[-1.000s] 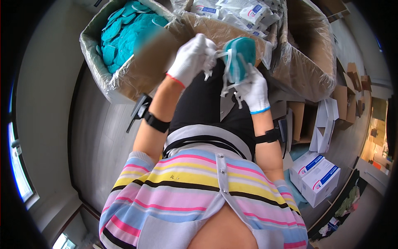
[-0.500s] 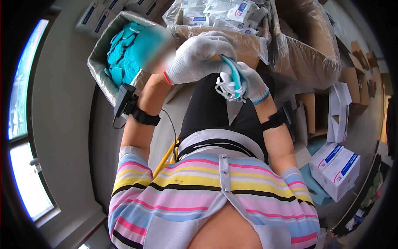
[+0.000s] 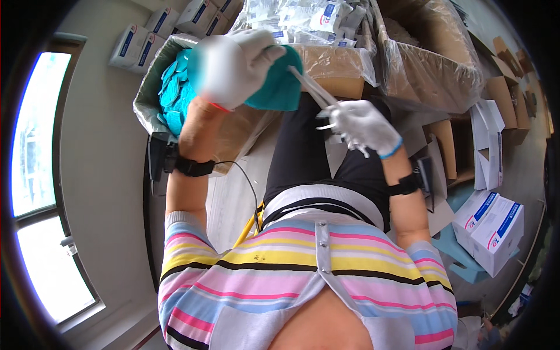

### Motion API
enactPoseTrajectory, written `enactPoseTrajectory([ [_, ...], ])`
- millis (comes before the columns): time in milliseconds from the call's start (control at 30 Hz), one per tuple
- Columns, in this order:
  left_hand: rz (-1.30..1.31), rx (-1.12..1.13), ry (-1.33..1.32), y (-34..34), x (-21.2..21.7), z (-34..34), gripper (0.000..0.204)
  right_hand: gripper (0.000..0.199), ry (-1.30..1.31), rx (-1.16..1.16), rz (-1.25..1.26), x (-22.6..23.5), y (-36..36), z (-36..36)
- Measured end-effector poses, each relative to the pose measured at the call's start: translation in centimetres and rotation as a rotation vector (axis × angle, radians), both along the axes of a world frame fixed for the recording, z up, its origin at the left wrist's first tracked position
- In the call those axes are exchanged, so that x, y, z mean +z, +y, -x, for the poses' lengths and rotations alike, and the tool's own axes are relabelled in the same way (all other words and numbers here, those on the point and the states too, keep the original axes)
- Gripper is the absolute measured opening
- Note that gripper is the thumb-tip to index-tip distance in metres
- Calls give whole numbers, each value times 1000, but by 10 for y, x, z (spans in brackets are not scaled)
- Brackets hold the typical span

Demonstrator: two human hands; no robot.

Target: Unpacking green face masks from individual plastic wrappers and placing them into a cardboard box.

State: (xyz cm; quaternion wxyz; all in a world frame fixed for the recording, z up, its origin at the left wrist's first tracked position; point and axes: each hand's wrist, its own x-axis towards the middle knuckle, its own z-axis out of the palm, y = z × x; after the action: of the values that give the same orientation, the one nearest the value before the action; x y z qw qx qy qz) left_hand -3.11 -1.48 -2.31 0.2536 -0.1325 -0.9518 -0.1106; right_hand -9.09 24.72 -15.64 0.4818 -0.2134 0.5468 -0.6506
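Teal mask (image 3: 279, 87) is now higher, gripped in your left hand (image 3: 230, 67) above the lined box (image 3: 153, 87); your right hand (image 3: 360, 125) has moved away, fingers closed on its white straps (image 3: 312, 88).

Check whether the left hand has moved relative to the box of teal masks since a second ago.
Yes. The left hand, gripping a teal mask, has swung left and now overlaps the box of teal masks.

Pale floor (image 3: 116, 175): lined cardboard boxes (image 3: 431, 64), small white cartons (image 3: 496, 227).
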Motion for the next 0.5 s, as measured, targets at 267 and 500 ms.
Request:
enactPoseTrajectory([
  [267,25,-60,-377,14,-2,-7,18,26,-22,-250,319,-50,25,34],
  [500,181,-17,-545,15,9,-2,22,30,311,-898,-20,-18,11,38],
])
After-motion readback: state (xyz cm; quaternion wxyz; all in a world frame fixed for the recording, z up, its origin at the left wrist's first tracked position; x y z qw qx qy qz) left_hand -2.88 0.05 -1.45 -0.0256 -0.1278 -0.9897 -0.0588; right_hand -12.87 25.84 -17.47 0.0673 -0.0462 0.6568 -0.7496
